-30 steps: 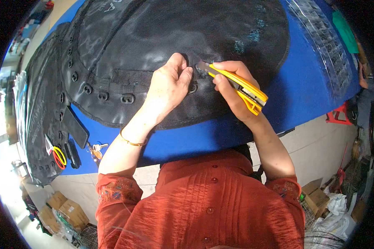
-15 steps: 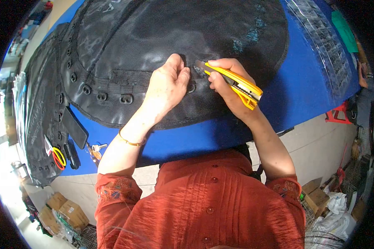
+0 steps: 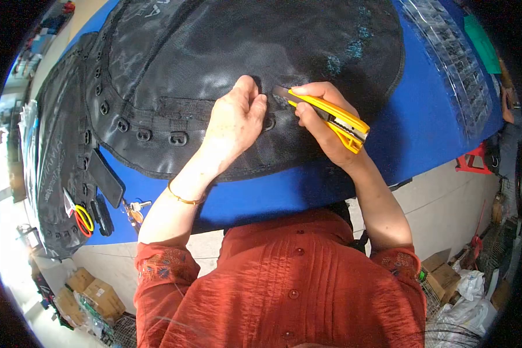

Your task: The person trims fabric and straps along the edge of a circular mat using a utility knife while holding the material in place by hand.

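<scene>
A large black mesh sheet (image 3: 238, 55) with a rounded, bound edge lies in front of me. Black plastic loops (image 3: 178, 138) run in a row along its border. My left hand (image 3: 235, 116) rests on the sheet near this border, thumb pressed against curled fingers; what they pinch is hidden. In my right hand (image 3: 330, 124) is a yellow utility knife (image 3: 345, 123), gripped by its handle with the blade out. The blade tip points left at a frayed, pale patch (image 3: 280, 100) of the mesh, a short way from my left fingertips.
Underneath is a blue table (image 3: 261, 197). To the left are another black mesh piece (image 3: 61, 168), scissors (image 3: 81, 217), a dark flat case (image 3: 105, 178) and keys (image 3: 138, 207). Clear plastic packaging (image 3: 449, 64) lies at right. Cardboard boxes (image 3: 101, 298) and a red stool (image 3: 472, 158) stand on the floor.
Very little differs. Both hands and the knife appear a few pixels farther right, along with a slight shift of the whole view.
</scene>
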`<state>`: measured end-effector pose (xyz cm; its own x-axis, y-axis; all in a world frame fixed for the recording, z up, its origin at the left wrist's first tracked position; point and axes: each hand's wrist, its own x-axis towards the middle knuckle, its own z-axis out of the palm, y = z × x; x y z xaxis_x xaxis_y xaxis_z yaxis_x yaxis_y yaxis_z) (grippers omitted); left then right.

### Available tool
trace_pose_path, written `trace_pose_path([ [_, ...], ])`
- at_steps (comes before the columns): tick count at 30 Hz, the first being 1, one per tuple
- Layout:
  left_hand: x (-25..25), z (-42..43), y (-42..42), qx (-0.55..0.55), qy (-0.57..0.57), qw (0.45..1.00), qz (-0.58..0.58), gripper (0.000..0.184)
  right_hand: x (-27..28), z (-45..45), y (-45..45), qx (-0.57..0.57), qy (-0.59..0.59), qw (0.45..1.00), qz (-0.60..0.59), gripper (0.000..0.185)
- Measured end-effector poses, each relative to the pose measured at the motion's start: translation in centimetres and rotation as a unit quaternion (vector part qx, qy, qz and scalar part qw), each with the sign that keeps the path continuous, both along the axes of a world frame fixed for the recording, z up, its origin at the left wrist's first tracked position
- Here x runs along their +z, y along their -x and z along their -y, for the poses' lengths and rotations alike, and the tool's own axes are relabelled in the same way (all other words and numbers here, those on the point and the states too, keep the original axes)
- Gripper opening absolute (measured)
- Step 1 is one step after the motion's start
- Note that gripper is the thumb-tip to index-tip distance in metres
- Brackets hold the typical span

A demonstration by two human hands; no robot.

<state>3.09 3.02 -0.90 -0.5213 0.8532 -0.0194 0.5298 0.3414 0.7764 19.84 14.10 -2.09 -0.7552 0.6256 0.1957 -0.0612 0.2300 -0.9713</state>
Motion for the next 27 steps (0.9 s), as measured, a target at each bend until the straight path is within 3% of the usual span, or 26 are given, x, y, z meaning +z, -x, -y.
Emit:
trace_pose_path([
  [16, -0.02, -0.04, -0.08, -0.003, -0.019, 1.000, -0.013, 0.014, -0.07, -0.27, -0.15, -0.009, -0.024, 0.999, 0.024, 0.016],
  [27, 0.14, -0.05, -0.15, 0.004, -0.006, 1.000, -0.009, 0.015, -0.18, 0.01, 0.23, -0.027, 0.063, 0.998, -0.006, 0.020],
])
